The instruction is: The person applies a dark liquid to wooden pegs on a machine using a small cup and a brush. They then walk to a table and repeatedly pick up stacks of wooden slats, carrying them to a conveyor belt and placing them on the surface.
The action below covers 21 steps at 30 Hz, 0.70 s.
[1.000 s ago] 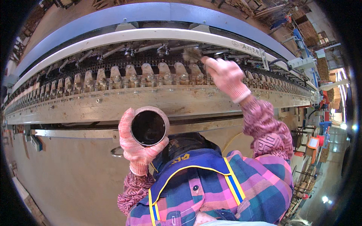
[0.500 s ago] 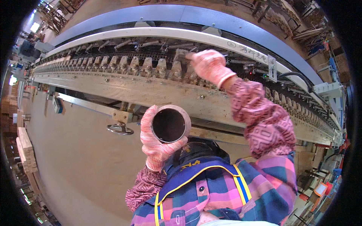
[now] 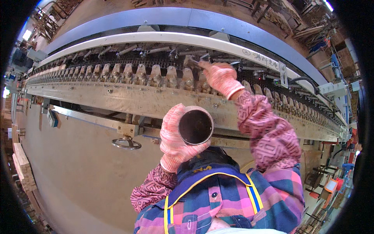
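Observation:
My left hand (image 3: 171,136), in a pink-and-white knit glove, is wrapped round a cylindrical cup (image 3: 205,109) in front of my chest. The cup's round mouth faces up and its inside looks dark. My right hand (image 3: 223,79), in a matching glove, is closed on the handle of a short brush (image 3: 190,61). The brush's head lies against the row of metal pads (image 3: 172,74) on a long machine, beside the dark chain track. Bristles and their contact point are blurred.
The machine's pale front beam (image 3: 132,95) spans the view, with a white rail (image 3: 128,38) behind it. Below the beam sits a metal handwheel (image 3: 126,144). Stacked timber (image 3: 23,163) stands at the left; an orange-framed device (image 3: 331,185) is at the right.
My left hand and the cup have moved right, closer to the right forearm. The brush has shifted slightly along the pads, still in my right hand. The view has tilted a little.

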Motion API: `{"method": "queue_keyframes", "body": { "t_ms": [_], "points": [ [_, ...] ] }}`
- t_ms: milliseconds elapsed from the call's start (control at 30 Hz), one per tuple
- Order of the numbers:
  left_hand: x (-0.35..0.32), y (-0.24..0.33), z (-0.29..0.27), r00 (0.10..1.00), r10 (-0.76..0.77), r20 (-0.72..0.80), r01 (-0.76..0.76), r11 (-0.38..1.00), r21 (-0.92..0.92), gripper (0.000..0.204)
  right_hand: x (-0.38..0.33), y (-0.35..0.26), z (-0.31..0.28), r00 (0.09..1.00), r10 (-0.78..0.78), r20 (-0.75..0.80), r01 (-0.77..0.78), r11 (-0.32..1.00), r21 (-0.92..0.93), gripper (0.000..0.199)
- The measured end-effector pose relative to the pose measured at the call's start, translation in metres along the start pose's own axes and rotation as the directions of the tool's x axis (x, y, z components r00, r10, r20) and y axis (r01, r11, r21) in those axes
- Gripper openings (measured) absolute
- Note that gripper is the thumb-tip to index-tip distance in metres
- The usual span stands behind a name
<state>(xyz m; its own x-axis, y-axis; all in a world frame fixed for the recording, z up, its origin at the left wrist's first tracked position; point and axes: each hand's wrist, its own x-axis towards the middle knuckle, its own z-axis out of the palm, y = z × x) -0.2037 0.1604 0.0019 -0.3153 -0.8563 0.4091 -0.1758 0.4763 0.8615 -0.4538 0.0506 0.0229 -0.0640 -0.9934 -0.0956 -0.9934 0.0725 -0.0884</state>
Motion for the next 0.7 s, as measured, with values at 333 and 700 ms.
{"method": "queue_keyframes", "body": {
  "t_ms": [333, 700],
  "points": [
    [0.025, -0.007, 0.006, 0.994, 0.039, 0.098, -0.051, 0.991, 0.122, 0.114, -0.12, 0.026, -0.086, 0.942, -0.123, -0.313, 0.291, 0.766, 0.573, 0.04],
    [0.03, 0.04, 0.065, 0.952, 0.262, 0.159, -0.283, 0.951, 0.127, 0.095, -0.174, 0.021, -0.091, 0.884, -0.467, -0.027, 0.467, 0.882, 0.067, 0.01]
  ]
}}
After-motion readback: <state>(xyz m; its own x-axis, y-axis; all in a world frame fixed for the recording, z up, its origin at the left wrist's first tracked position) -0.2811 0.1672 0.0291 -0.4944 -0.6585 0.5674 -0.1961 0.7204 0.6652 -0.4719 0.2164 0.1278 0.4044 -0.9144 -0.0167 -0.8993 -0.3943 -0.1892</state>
